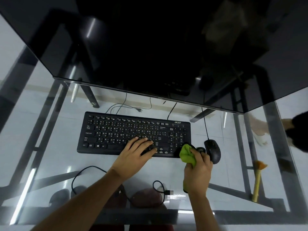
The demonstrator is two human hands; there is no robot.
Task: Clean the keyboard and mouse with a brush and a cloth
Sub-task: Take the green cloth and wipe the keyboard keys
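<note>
Cloth stage: left hand point(139, 148) flat, grip apart, steadies keyboard point(133, 134); right hand point(198, 169), grip clamped on cloth point(187, 155), nears its right end; brush point(258, 180) idle, mouse point(213, 150) probably pending.

keyboard point(116, 132) near edge hidden by left hand point(139, 150) (keys too)

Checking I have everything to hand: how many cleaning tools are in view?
2. The green cloth is bunched in the right hand at the keyboard's right end; the brush lies on the glass table, far right.

Dark monitor point(150, 39) over glass desk point(50, 147); loose USB cable point(160, 190) near the front edge.
</note>
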